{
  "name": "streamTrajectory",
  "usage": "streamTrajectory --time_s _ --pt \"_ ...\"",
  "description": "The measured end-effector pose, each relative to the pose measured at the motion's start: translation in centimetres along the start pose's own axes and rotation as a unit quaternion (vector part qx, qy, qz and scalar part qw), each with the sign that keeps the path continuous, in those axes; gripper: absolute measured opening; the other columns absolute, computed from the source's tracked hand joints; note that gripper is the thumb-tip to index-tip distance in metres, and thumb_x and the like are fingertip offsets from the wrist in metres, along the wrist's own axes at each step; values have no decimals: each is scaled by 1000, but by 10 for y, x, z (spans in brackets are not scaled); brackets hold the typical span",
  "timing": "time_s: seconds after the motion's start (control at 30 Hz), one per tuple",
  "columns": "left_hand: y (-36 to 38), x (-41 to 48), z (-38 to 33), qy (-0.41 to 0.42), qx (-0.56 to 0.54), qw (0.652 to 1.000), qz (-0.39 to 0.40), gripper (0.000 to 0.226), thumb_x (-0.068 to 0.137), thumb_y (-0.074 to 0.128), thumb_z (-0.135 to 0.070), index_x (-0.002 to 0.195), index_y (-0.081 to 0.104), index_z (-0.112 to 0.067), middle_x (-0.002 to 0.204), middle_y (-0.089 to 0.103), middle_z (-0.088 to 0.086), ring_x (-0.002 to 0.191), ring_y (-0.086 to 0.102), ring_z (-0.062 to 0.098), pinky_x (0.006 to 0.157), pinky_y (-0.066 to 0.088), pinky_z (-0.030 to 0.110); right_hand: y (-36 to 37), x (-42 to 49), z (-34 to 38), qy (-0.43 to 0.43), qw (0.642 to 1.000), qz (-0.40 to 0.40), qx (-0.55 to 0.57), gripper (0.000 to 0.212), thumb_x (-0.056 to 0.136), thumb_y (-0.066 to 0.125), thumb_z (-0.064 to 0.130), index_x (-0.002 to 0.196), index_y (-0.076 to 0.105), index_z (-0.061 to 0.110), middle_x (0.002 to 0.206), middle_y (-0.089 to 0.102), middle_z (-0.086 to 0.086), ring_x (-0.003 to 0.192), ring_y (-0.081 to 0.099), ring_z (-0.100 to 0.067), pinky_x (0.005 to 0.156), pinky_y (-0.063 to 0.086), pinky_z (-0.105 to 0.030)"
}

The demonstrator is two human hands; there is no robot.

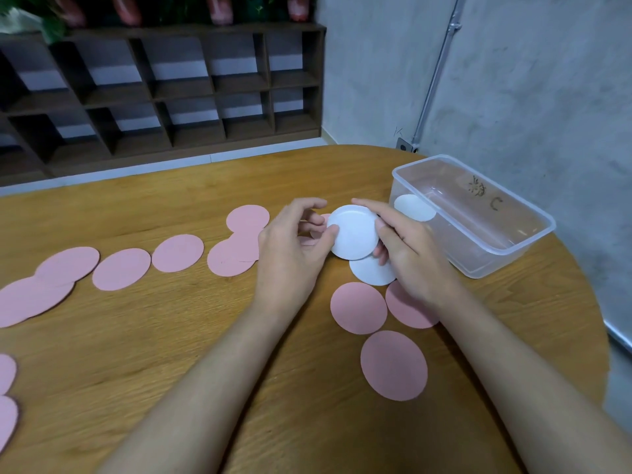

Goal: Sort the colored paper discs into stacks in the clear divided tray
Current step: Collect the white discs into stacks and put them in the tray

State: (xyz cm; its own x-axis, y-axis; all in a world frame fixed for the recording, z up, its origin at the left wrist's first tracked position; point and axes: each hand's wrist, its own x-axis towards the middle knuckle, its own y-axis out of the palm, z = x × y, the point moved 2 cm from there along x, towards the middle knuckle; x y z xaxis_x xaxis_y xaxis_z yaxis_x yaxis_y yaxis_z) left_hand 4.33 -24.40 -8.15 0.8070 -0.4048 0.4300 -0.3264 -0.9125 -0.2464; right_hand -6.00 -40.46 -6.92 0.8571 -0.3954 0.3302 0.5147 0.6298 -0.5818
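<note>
Two bare forearms came up from the bottom of the frame, nearest the camera, and met in the middle.

At the far left edge, pink discs (7,398) were cut off by the frame, so only parts of them showed. Higher up on the left, more pink discs lay in a row (121,268) across the wooden table (154,336), and some lay partly over each other. One pink pair (239,248) sat just left of the hands, and its right side was hidden behind the left hand.

In the middle, the left hand (290,248) and the right hand (410,254) both held a small white stack (354,232), with fingers curled round its edges. How many discs were in it was hard to tell. A little pink showed behind the left fingers, but too blurry to make out. Another white disc (371,271) lay flat on the table just under the stack, partly covered by the right hand. Below it lay three pink discs (393,364); the right wrist hid part of one.

On the right stood the clear tray (513,244), near the table's round edge. A white disc (413,206) lay inside it at its left end. No divider could be made out in it.

Behind the table, at the upper left, stood a dark wooden shelf (171,90) with many open boxes. Green leaves and pink shapes (219,8) on top were cut off. At the upper right was a grey wall (530,80) with a metal pipe (437,70) running down it.
</note>
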Motion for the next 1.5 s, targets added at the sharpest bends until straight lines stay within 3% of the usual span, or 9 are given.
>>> streamTrajectory --time_s 0.13,0.23,0.33,0.5,0.67,0.9,1.0,1.2,1.5 --pt "1 2 2 -12 0 1000 -3 29 90 81 -14 117 72 -19 91 71 -6 85 70 12 70 65 39 1 -2 5 -23 999 31 -17 39 109 41 26 144 54 33 101 63 29 91 57 5 84 43 -18" --pt "2 2 2 -2 6 1000 1 28 90 80 -15 116 71 -19 87 70 -6 83 70 13 72 64 37 2 -1 8 -52 996 28 -72 41 105 50 19 146 53 26 125 60 18 96 50 20 82 34 -3" --pt "4 2 -3 23 33 999 8 30 90 81 -18 117 69 -20 89 69 -5 85 68 15 71 60 28 -1 2 4 -53 996 -9 -74 40 103 53 16 141 56 27 125 64 15 99 57 6 81 38 -6" --pt "15 -4 -6 57 84 984 146 33 86 84 -28 116 69 -24 99 75 -11 97 70 4 82 54 24 -13 6 -5 -30 993 -85 -71 39 100 54 10 135 62 24 83 57 24 70 54 -6 69 36 -12" --pt "25 -8 -6 56 223 945 231 60 84 79 -53 137 57 -35 131 66 -15 124 55 7 100 52 39 -15 7 -8 -21 989 -119 -81 40 98 53 8 134 62 21 96 56 19 79 47 14 81 37 -17" --pt "24 0 -11 24 217 943 251 62 84 84 -41 139 55 -39 128 69 -16 128 55 10 103 50 42 -14 8 -8 -21 989 -118 -82 40 98 51 8 134 62 21 103 60 15 81 46 14 83 38 -20" --pt "21 2 -7 -13 151 957 248 65 79 90 -28 136 59 -38 121 67 -15 119 59 6 103 50 32 -14 8 -8 -17 989 -118 -83 39 99 51 9 135 61 20 101 58 15 79 44 14 81 37 -20" --pt "8 13 -4 -49 24 986 160 48 85 79 2 122 72 -28 98 72 -8 77 64 8 74 52 16 -14 7 -5 -6 991 -105 -82 40 101 49 11 138 60 24 105 61 15 84 45 5 81 35 -12" --pt "9 8 -7 -49 -21 997 48 39 84 83 -2 118 72 -19 85 67 -10 72 62 -2 72 52 11 -9 3 0 -6 1000 -17 -14 38 108 37 11 129 65 26 76 54 46 79 53 9 70 37 -11"
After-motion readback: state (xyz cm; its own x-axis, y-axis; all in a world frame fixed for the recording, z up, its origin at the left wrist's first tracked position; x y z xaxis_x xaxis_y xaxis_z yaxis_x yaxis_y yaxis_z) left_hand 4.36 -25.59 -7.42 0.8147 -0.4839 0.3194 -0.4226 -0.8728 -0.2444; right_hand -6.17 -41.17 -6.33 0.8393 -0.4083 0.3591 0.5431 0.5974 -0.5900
